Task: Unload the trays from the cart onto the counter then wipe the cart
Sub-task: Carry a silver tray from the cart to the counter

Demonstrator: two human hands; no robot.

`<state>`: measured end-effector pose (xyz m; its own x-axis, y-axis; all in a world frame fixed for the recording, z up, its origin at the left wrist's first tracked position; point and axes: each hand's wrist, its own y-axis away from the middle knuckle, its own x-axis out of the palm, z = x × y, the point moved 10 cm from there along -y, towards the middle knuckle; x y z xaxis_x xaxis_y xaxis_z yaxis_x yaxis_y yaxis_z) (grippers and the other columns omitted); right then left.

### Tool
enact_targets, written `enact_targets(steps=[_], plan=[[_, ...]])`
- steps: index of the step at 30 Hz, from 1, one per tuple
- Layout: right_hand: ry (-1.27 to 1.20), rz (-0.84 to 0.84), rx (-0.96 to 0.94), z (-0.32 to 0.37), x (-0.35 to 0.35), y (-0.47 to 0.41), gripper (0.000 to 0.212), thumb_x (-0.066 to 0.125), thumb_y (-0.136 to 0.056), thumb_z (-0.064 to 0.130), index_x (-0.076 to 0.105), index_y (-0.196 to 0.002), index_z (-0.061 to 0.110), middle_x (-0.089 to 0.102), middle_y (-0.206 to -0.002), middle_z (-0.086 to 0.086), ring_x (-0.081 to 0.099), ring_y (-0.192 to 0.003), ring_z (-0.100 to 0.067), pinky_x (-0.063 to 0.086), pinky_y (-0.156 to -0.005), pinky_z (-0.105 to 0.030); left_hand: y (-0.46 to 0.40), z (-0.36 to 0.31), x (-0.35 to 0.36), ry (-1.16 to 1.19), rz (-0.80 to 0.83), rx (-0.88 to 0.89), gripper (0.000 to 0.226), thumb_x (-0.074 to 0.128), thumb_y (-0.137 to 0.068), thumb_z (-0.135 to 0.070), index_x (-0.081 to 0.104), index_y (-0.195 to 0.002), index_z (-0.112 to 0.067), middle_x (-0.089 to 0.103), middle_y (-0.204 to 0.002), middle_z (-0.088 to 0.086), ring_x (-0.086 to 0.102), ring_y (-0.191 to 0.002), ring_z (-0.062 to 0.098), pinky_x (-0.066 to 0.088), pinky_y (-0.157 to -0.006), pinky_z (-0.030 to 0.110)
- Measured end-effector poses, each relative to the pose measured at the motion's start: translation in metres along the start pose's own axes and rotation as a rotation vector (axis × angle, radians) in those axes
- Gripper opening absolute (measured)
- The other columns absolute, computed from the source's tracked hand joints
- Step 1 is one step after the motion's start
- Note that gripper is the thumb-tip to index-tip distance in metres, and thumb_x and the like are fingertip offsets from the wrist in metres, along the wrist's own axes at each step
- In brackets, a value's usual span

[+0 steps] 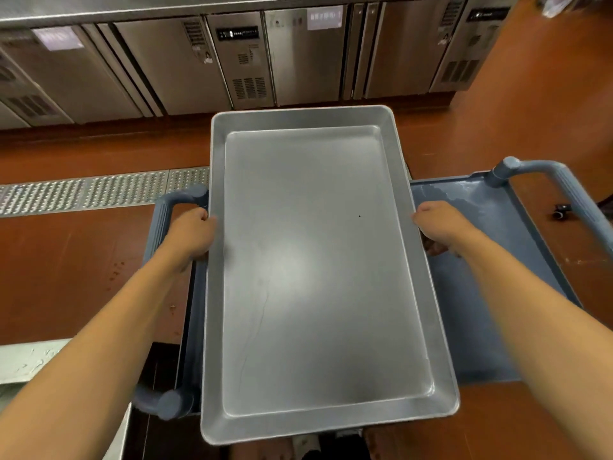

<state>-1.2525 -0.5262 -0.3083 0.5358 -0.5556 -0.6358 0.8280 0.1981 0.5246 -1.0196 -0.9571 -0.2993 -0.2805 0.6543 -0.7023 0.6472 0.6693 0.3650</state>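
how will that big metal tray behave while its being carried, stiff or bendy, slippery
The tray is probably stiff: it looks flat, gripped only at its long sides. Empty and thin-walled, so likely light. Its smooth rim may be slippery, since the cart looks wet.

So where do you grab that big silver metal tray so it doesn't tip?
Probably by its two long side rims, about midway along, one hand from each side, as here: the left hand and right hand clasp opposite edges of the big rectangular silver metal tray. It is wide, shallow and flat, so matching grips likely keep it level above the grey-blue plastic cart.
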Motion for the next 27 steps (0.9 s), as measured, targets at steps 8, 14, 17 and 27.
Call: enact_targets(steps=[8, 14, 17, 27], plan=[[-0.066, -0.089, -0.044, 0.013, -0.067, 0.058, 0.018, 0.05, -0.104, 0.026, 0.062, -0.103, 0.013, 0.066, -0.1, -0.014, 0.066, -0.085, -0.034, 0.058, -0.075, -0.044, 0.017, -0.054, -0.031, 0.025, 0.044, 0.032, 0.026, 0.046, -0.095, -0.028, 0.065, -0.097, -0.01, 0.071, -0.096, 0.017, 0.069, -0.087, 0.036, 0.059, -0.086, 0.051], [-0.297, -0.064, 0.023, -0.03, -0.117, 0.11, 0.031, 0.052, -0.102, 0.029, 0.064, -0.123, 0.008, 0.065, -0.101, -0.013, 0.056, -0.088, -0.032, 0.045, -0.075, -0.045, 0.079, -0.116, -0.017, 0.228, 0.125, 0.075, 0.017, 0.049, -0.104, -0.015, 0.061, -0.102, -0.004, 0.061, -0.086, 0.02, 0.06, -0.07, 0.03, 0.048, -0.058, 0.036], [-0.399, -0.063, 0.04, -0.065, -0.137, 0.137, 0.023, 0.055, -0.103, 0.028, 0.064, -0.116, 0.011, 0.069, -0.097, -0.014, 0.06, -0.08, -0.034, 0.051, -0.067, -0.045, 0.1, -0.143, 0.003, 0.316, 0.207, 0.096, 0.012, 0.053, -0.103, -0.019, 0.062, -0.108, -0.011, 0.067, -0.098, 0.026, 0.063, -0.072, 0.03, 0.054, -0.059, 0.037], [-0.731, -0.082, 0.033, -0.232, -0.232, 0.243, 0.028, 0.048, -0.109, 0.027, 0.066, -0.126, 0.041, 0.077, -0.085, -0.006, 0.074, -0.068, -0.023, 0.062, -0.062, -0.043, 0.206, -0.271, 0.13, 0.352, 0.46, 0.224, 0.026, 0.05, -0.107, -0.021, 0.065, -0.126, -0.032, 0.072, -0.114, 0.012, 0.069, -0.093, 0.026, 0.057, -0.068, 0.04]])
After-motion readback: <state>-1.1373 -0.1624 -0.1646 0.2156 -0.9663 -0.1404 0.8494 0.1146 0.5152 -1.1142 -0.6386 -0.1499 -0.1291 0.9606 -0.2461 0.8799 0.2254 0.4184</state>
